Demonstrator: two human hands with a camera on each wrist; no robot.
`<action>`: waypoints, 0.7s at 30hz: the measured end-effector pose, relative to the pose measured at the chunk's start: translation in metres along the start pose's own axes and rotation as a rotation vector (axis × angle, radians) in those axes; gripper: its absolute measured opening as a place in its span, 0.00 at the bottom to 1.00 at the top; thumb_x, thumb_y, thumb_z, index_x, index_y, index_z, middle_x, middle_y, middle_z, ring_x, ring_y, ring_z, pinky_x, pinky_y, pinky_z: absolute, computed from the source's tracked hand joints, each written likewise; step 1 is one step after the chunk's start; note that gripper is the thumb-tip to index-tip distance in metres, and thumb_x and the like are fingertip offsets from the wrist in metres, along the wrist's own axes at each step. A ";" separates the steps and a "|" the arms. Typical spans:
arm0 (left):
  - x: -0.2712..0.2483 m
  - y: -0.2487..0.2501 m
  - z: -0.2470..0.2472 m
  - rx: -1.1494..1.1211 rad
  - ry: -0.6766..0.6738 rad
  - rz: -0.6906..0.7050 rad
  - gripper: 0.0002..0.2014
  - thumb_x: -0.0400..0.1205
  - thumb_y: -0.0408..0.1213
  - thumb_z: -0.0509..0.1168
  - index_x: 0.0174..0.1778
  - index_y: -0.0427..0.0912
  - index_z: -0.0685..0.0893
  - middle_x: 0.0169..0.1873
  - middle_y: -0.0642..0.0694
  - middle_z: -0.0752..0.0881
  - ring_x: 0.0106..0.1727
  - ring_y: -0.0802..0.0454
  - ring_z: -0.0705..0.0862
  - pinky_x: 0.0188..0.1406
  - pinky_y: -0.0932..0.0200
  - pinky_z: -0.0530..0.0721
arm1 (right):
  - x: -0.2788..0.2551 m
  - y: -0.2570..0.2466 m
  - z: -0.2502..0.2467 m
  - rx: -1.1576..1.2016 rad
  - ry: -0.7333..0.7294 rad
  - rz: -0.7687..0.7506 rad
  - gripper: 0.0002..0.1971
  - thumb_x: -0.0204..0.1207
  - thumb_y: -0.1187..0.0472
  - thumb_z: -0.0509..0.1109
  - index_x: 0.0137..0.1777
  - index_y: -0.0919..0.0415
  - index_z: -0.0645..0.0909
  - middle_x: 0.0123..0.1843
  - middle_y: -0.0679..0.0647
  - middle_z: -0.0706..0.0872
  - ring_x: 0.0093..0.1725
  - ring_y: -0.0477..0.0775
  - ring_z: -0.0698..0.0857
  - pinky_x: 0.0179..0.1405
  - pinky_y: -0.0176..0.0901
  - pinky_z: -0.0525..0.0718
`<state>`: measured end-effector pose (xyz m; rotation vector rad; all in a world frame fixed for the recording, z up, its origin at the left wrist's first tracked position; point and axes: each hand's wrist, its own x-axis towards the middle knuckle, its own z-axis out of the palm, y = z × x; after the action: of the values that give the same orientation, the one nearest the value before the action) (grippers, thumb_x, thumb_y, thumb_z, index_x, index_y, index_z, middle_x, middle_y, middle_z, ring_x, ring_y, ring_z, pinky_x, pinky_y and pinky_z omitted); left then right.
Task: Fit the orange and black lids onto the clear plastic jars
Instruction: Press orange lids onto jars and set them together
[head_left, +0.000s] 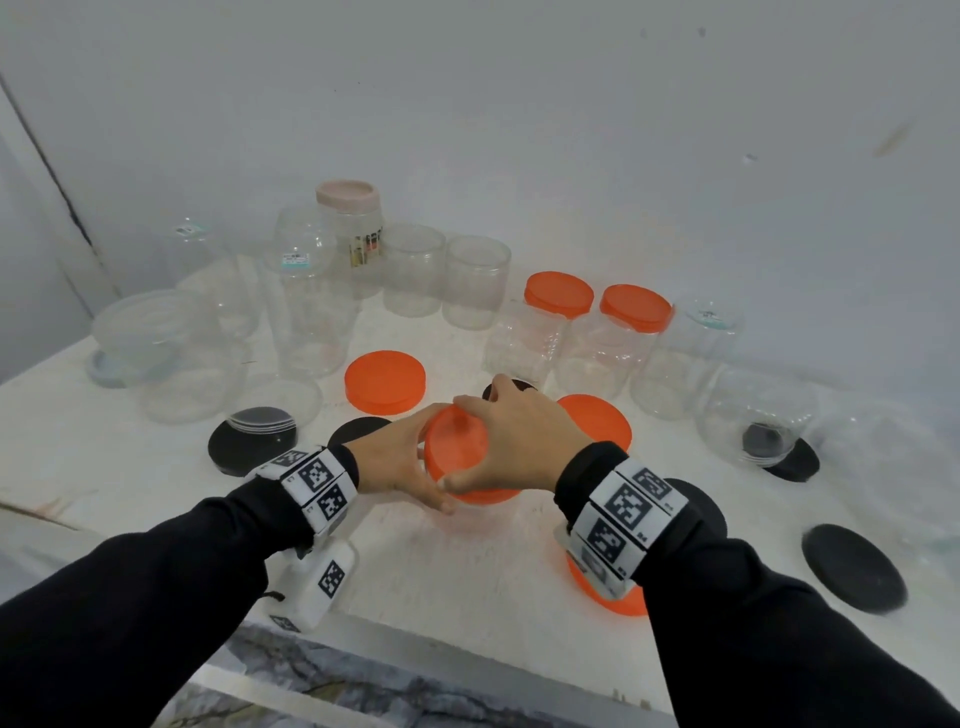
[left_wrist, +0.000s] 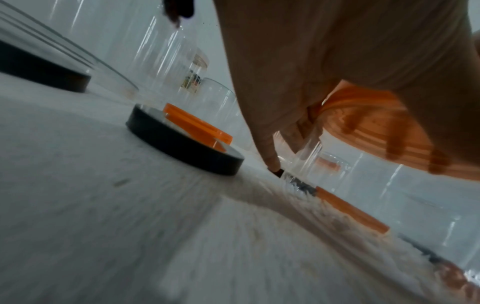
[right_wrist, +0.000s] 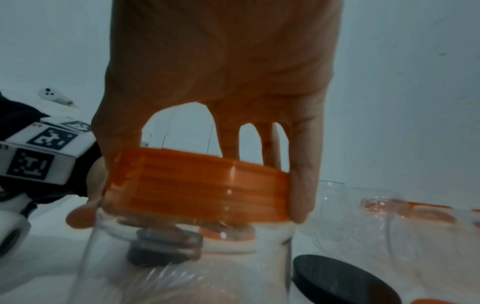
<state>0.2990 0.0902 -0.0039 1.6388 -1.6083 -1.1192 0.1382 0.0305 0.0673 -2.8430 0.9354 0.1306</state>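
Observation:
My right hand (head_left: 511, 436) grips an orange lid (head_left: 457, 449) from above, thumb and fingers curled round its rim (right_wrist: 197, 185). The lid sits on the mouth of a clear plastic jar (right_wrist: 182, 267) standing at the middle of the white table (head_left: 467, 587). My left hand (head_left: 400, 462) holds that jar (left_wrist: 309, 164) from the left, just under the lid (left_wrist: 369, 123), with its fingers wrapped round the neck. Whether the lid sits level is hidden by my hands.
Two capped jars (head_left: 558, 296) (head_left: 636, 309) stand back right. Loose orange lids (head_left: 384, 382) (head_left: 605, 421) (head_left: 615, 600) and black lids (head_left: 252, 441) (head_left: 852, 566) lie around my hands. Several open clear jars (head_left: 415, 270) line the back. The table's front edge (head_left: 467, 647) is close.

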 end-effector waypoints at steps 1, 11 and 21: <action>0.002 0.001 0.000 -0.039 -0.026 0.013 0.53 0.48 0.54 0.84 0.66 0.62 0.62 0.62 0.66 0.74 0.62 0.71 0.75 0.57 0.78 0.72 | -0.001 0.003 -0.001 0.024 -0.014 0.014 0.42 0.63 0.30 0.69 0.75 0.47 0.65 0.63 0.55 0.71 0.57 0.58 0.76 0.49 0.46 0.77; 0.057 0.039 -0.012 0.050 0.019 0.221 0.51 0.55 0.57 0.80 0.73 0.57 0.63 0.69 0.65 0.70 0.71 0.72 0.66 0.71 0.63 0.67 | -0.050 0.080 -0.038 0.234 0.155 0.244 0.42 0.62 0.33 0.73 0.77 0.40 0.62 0.62 0.48 0.69 0.59 0.52 0.76 0.56 0.45 0.77; 0.158 0.056 0.002 0.468 0.472 0.348 0.34 0.71 0.43 0.76 0.72 0.43 0.72 0.74 0.45 0.70 0.76 0.46 0.66 0.76 0.50 0.60 | -0.113 0.198 -0.077 0.282 0.416 0.524 0.43 0.61 0.41 0.78 0.76 0.41 0.63 0.68 0.47 0.67 0.57 0.49 0.72 0.54 0.45 0.76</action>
<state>0.2569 -0.0712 0.0173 1.6446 -1.8079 -0.1606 -0.0677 -0.0740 0.1358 -2.3429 1.6164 -0.5132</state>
